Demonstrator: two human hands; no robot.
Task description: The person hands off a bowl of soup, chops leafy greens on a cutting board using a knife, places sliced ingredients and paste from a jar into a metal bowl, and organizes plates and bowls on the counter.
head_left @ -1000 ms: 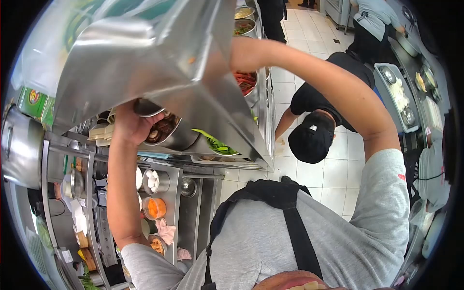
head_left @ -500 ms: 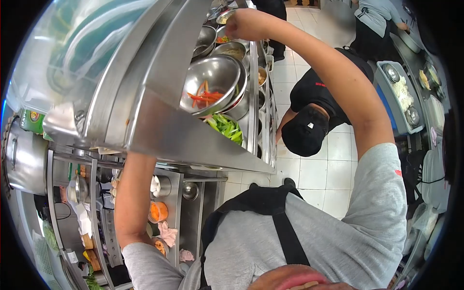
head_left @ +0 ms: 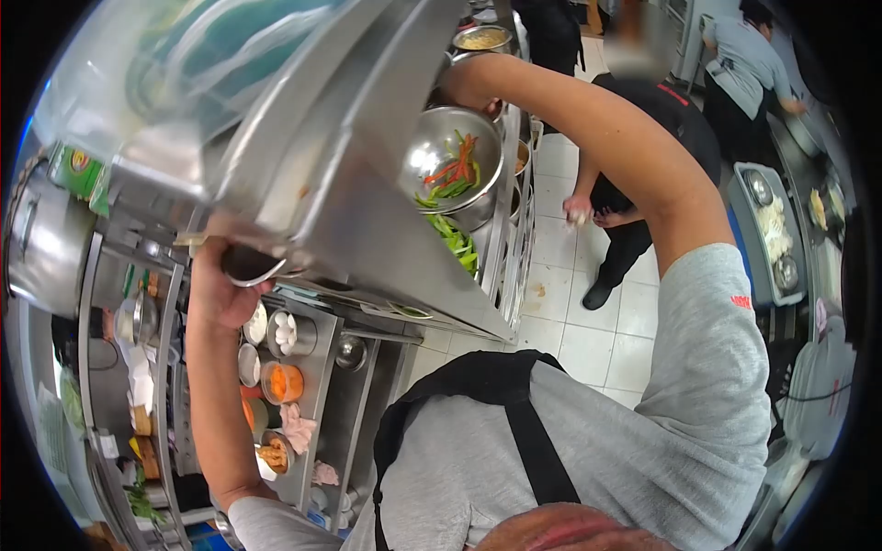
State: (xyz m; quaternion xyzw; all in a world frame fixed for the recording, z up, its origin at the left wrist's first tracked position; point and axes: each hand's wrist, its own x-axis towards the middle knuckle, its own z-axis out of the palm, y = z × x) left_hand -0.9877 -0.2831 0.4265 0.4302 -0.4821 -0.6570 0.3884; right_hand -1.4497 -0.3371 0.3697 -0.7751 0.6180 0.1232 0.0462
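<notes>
Low on the left, my left hand (head_left: pixel 220 292) is closed round the edge of a metal bowl (head_left: pixel 254 268), which is partly hidden under the steel shelf (head_left: pixel 354 174). My right hand (head_left: pixel 470 84) reaches across the counter just behind a steel bowl (head_left: pixel 418 151) holding red and green pepper strips (head_left: pixel 452 173). Its fingers are mostly out of sight, so whether they hold anything is unclear. Cut green vegetable pieces (head_left: pixel 457 244) lie beside that bowl, nearer to me. Farther back stands a metal bowl of pale yellowish food (head_left: pixel 482 39).
A co-worker in black (head_left: pixel 675 138) stands in the aisle, something small and pale at one hand. Another person (head_left: pixel 749 64) works at the far right counter. A grey tub (head_left: pixel 772 239) stands right. Lower left shelves hold eggs (head_left: pixel 287 332) and an orange-filled container (head_left: pixel 282 382).
My left hand, hidden before, now shows with the metal bowl. My right hand has come nearer to the pepper bowl, where more green strips show. The bent co-worker has straightened up.
</notes>
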